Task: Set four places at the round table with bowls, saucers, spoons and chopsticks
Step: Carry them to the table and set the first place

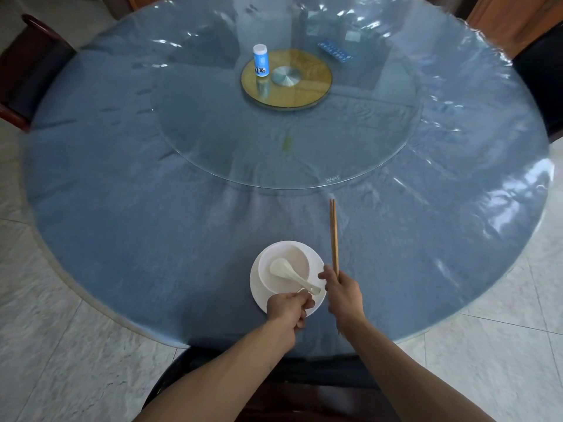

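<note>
One place is being set at the near edge of the desk (122,239). A white saucer (259,284) is laid there, and a white bowl (297,257) is seated on it. A white spoon (286,271) is lodged in the bowl, with its handle projecting over the rim toward the near edge.

The left hand (288,310) is curled over the near rim of the saucer, at the tip of the spoon handle (whether the handle is actually pinched cannot be told). The right hand (342,295) is closed around the near end of the chopsticks (334,233), which are aligned just beside the saucer on its right, tips directed toward the desk centre; it cannot be determined whether they are resting on the cloth.

Progress is judged as early: the first of four places is nearly complete, pending release of the chopsticks. No other bowls, saucers, spoons or chopsticks are seen around the remaining edges, so three places are left to be set.

At the desk centre, a glass turntable (213,141) is fitted, and a small blue-labelled bottle (261,60) is standing on it.
</note>
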Tool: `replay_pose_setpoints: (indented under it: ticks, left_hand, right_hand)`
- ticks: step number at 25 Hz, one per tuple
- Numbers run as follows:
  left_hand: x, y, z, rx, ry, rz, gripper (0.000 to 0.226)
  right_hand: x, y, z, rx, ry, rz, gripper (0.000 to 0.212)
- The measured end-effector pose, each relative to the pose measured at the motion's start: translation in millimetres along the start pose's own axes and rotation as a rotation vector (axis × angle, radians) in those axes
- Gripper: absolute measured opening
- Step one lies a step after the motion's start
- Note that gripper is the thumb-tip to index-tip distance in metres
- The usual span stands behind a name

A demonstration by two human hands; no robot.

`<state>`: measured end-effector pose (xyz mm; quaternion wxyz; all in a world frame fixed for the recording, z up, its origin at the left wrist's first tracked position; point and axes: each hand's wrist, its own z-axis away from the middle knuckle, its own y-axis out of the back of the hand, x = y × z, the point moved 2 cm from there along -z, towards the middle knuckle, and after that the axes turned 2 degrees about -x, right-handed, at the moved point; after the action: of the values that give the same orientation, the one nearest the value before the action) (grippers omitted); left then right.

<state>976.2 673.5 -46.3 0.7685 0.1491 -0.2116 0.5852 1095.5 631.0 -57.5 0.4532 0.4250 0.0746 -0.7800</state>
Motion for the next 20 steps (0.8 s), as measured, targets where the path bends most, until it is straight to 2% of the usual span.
replay_pose_setpoints:
  ticks: [2,4,7,9,12,15,20]
  left_hand:
    - [-7.8,6.5,1.0,-0.011,-0.043,-0.086,0.018]
    - [-17.5,14.8,1.5,-0.067,-0.106,-0.309,0.021]
    - [-28.9,19.2,-0.8,-0.256,-0.210,-0.671,0.027]
    - [-32.7,14.9,-0.5,-0.356,-0.271,-0.781,0.034]
    - [-41.8,8.8,3.0,-0.453,-0.236,-0.712,0.037]
    - [-49.9,12.9,2.6,-0.447,-0.175,-0.613,0.026]
    - [-52.9,23.8,-7.0,-0.379,-0.144,-0.584,0.025]
  right_hand:
    - [5.9,9.9,-1.9,-0.031,-0.046,-0.064,0.030]
    - [11.9,18.4,-1.6,-0.117,-0.091,-0.118,0.026]
    - [21.5,18.7,4.6,-0.241,-0.134,-0.145,0.027]
    - [26.2,9.4,11.8,-0.256,-0.121,-0.116,0.028]
    - [29.2,-9.3,22.4,-0.233,-0.100,-0.161,0.027]
    - [31.4,-21.2,25.0,-0.250,-0.103,-0.211,0.027]
    - [45.7,-16.7,22.7,-0.269,-0.050,0.016,0.026]
